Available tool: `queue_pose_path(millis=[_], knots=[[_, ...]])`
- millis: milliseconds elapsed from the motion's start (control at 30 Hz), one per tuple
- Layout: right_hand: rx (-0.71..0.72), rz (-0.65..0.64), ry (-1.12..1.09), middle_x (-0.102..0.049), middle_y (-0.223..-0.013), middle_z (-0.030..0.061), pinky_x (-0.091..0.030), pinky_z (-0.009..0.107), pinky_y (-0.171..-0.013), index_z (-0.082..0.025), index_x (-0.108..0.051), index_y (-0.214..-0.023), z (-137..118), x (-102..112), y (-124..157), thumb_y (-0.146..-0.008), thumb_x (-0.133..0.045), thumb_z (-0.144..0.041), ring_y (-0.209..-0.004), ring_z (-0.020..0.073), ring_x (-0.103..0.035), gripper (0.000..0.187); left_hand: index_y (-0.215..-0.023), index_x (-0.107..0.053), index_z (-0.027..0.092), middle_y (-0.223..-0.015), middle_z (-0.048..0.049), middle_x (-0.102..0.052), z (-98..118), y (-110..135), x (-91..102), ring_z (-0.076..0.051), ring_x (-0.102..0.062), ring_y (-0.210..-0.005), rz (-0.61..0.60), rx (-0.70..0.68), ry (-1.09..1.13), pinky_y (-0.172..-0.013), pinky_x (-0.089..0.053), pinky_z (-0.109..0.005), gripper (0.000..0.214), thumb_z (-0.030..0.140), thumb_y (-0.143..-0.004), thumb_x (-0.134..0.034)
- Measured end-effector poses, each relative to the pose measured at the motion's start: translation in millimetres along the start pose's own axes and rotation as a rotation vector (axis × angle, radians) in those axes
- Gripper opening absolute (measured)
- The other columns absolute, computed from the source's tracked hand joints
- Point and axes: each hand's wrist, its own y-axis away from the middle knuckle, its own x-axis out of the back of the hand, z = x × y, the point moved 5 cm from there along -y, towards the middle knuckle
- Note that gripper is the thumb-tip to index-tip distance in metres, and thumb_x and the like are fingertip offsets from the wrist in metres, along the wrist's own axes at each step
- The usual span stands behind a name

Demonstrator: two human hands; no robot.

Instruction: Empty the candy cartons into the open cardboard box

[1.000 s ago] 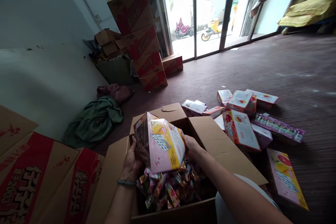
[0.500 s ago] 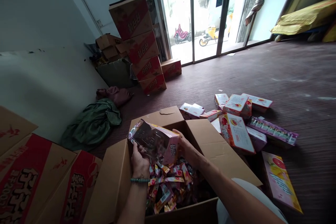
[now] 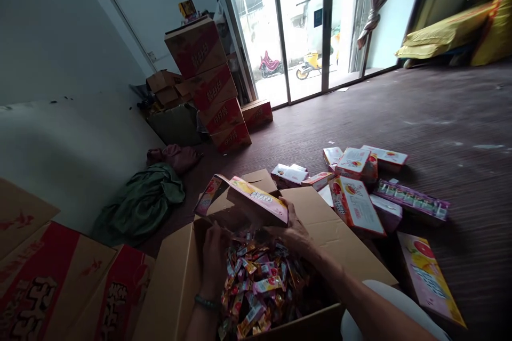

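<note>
Landmark: one open carton. One candy box is held tilted above the far part of the carton. The right hand grasps the box at its right end, fingers clamped around the edge. The left hand is curled at the box's left underside, inside the carton's left wall; its fingers are in shadow, and whether they grip the box cannot be told.

The box interior is dark, and its contents are hard to make out. Wrapped candies fill the carton's visible interior; they overlap too much to count. The carton's near edge is partly covered by the right forearm.

Right of the carton, on the floor: at least nine candy packs, several overlapping. Left of the carton: two printed cartons, both cut off at the view's edge. Beyond the carton: one stack of four cartons, with one low carton beside it.
</note>
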Motion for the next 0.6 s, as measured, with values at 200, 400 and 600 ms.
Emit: queue_pose_path(millis=[200,400,600], knots=[[-0.338,-0.251,-0.254,-0.059,-0.110,0.0049,-0.058,0.035,-0.065,-0.025,-0.044,-0.125,9,-3,9,-0.069,-0.074,-0.030,-0.092,0.0255,-0.062,0.064,-0.087,-0.073,0.018,-0.085,-0.0054,-0.075,10,-16,3.0,-0.014,-0.071,-0.082,-0.240,0.336,0.411,-0.081,-0.056,-0.026,0.041,0.012,-0.096,-0.034],[-0.488,-0.445,-0.184,-0.061,-0.099,0.0029,-0.054,0.028,-0.061,-0.022,-0.046,-0.116,9,-7,18,-0.059,-0.072,-0.022,-0.085,0.0221,-0.062,0.063,-0.107,-0.070,0.018,-0.092,-0.0045,-0.073,25,-6,-11.7,-0.008,-0.066,-0.075,-0.409,0.346,0.548,-0.078,-0.054,-0.016,0.022,0.019,-0.085,-0.065],[-0.519,-0.451,-0.124,-0.062,-0.095,0.0015,-0.051,0.023,-0.057,-0.021,-0.049,-0.114,14,-8,16,-0.058,-0.072,-0.021,-0.079,0.0189,-0.062,0.060,-0.097,-0.071,0.020,-0.065,0.0013,-0.056,51,2,-36.5,-0.006,-0.052,-0.057,-0.351,0.034,0.133,-0.064,-0.050,-0.012,0.023,0.032,-0.091,-0.051]])
